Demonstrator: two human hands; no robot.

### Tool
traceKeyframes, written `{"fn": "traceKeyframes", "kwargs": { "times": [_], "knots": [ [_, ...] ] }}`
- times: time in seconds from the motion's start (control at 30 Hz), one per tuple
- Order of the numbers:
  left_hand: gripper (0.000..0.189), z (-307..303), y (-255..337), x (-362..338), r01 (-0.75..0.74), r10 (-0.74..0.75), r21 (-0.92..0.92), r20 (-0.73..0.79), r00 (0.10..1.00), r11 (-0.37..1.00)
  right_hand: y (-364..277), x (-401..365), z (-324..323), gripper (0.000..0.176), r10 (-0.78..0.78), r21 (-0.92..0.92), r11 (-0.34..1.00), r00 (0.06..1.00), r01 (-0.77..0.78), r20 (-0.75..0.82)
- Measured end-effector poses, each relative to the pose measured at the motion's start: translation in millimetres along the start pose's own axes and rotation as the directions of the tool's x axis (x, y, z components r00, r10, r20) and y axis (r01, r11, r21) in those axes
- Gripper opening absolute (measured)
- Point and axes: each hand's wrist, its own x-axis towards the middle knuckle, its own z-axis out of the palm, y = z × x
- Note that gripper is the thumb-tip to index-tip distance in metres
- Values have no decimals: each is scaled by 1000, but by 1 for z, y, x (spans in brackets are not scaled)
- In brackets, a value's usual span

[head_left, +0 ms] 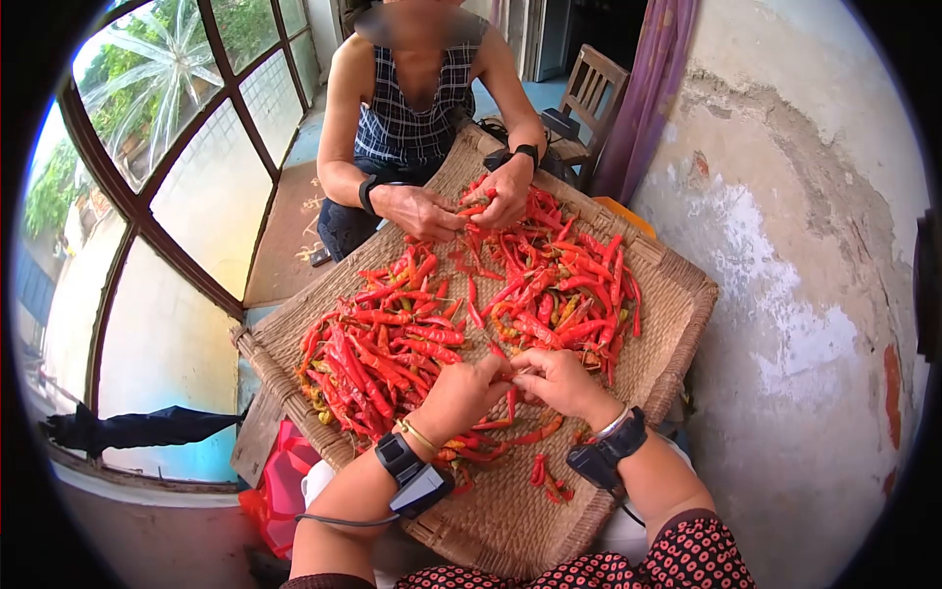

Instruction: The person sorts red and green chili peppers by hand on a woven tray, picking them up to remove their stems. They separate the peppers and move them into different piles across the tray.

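Observation:
Red chili peppers (373, 368) lie in a left pile and a right pile (569, 294) on a woven tray (662, 294). Over the near middle of the tray, my left hand (466, 393) has its fingers closed on a red chili (500, 363). My right hand (559, 383) meets it there, thumb and fingers pinched together; what they hold is too small to make out. A few small chilies (549, 478) lie apart near my right wrist.
Across the tray sits a person in a checked top (417, 108), both hands on chilies at the far edge. Windows and a dark umbrella (162, 428) are at left, a red plastic bag (280, 481) lower left, a wooden chair (594, 93) behind, a worn wall (785, 245) at right.

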Motion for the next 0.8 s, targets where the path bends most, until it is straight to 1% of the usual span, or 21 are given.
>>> {"fn": "traceKeyframes", "kwargs": {
  "times": [0.03, 0.07, 0.13, 0.17, 0.2, 0.27, 0.3, 0.33, 0.4, 0.43, 0.47, 0.53, 0.57, 0.6, 0.63, 0.67, 0.7, 0.73, 0.77, 0.8],
  "knots": [
    [18, 1, -1, 0, -19, 17, -40, -40, 999, 999, 0, 0, -1, 20, 95, 113, 989, 995, -95, 8],
    [18, 1, -2, -1, -14, 13, -44, -38, 999, 999, -1, 0, -3, 20, 100, 114, 988, 995, -101, 10],
    [17, -6, 0, -1, 26, -28, 69, 36, 999, 997, -1, 0, -8, 15, 150, 99, 984, 989, -149, -10],
    [15, -13, 4, 1, 89, -104, 222, 57, 993, 971, 3, 0, -12, 13, 114, 83, 990, 993, -111, -33],
    [15, -14, -3, 0, 43, -37, 199, -32, 999, 979, -1, 0, -18, 12, 133, 148, 981, 990, -125, -48],
    [16, -23, -8, 0, 69, -46, 262, -94, 995, 962, -1, 3, -31, 11, 148, 294, 951, 977, -98, -151],
    [16, -28, -7, 0, 119, -97, 299, -89, 991, 947, 4, 5, -40, 15, 96, 370, 929, 959, 10, -267],
    [16, -30, -9, -1, 118, -97, 297, -86, 992, 947, 7, 9, -47, 21, 52, 429, 894, 923, 127, -382],
    [17, -33, -12, -2, 165, -126, 382, -123, 984, 910, 1, 15, -56, 38, 27, 559, 729, 799, 395, -601],
    [17, -34, -13, -2, 165, -127, 381, -123, 984, 910, -7, 10, -60, 52, 60, 602, 708, 818, 369, -572],
    [18, -35, -14, -1, 161, -123, 430, -114, 986, 889, -5, 10, -64, 52, 61, 602, 708, 818, 369, -572],
    [21, -34, -16, -3, 152, -125, 520, -86, 988, 840, 4, 8, -66, 55, 104, 566, 794, 868, 222, -486],
    [21, -35, -17, -4, 154, -132, 518, -81, 988, 841, 11, 9, -63, 47, 115, 529, 829, 869, 183, -481],
    [22, -38, -18, -3, 153, -118, 564, -98, 988, 811, 12, 9, -62, 47, 122, 532, 828, 870, 176, -477],
    [23, -41, -20, -3, 152, -105, 609, -113, 988, 778, 13, 8, -59, 41, 127, 504, 858, 910, 99, -395],
    [23, -44, -23, -4, 155, -112, 608, -109, 988, 778, 12, 7, -56, 36, 137, 468, 883, 941, 26, -310],
    [25, -47, -27, -4, 189, -109, 639, -162, 981, 745, 5, 6, -49, 25, 143, 453, 891, 944, 7, -296],
    [27, -50, -30, -5, 222, -102, 668, -215, 971, 710, 2, 6, -43, 25, 148, 457, 889, 945, 2, -293],
    [32, -52, -33, -6, 280, -176, 653, -221, 959, 704, 0, 7, -39, 24, 127, 375, 927, 958, -22, -256],
    [32, -52, -39, -7, 282, -181, 653, -219, 959, 703, 0, 7, -35, 23, 109, 289, 956, 970, -43, -216]
  ]
}}
